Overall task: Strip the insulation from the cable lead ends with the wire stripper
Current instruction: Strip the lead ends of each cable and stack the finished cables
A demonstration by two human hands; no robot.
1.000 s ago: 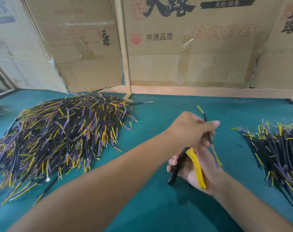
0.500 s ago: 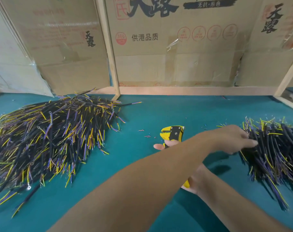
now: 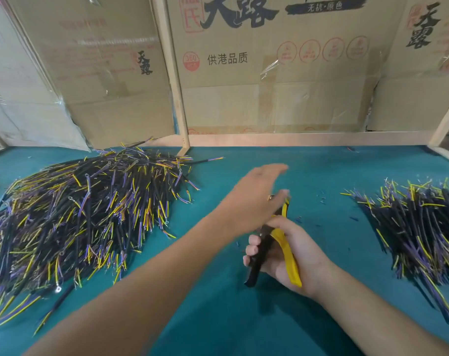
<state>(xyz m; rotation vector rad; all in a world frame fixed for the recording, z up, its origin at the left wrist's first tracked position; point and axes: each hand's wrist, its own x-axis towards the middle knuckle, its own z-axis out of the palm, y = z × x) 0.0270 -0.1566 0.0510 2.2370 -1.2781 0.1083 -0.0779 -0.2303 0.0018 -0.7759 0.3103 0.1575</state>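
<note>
The wire stripper [image 3: 272,249] sits gripped in the right hand [image 3: 291,255], long axis running away from the body. The left hand [image 3: 254,199], fingers spread and empty, hovers just beyond it, nearer the big cable pile [image 3: 82,214] off to its left. Half a second ago it reached the right-hand pile [image 3: 418,227] across the tabletop [image 3: 244,317].

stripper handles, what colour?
One yellow, one black, on the wire stripper gripped by the right hand. Head view, the only one.
</note>
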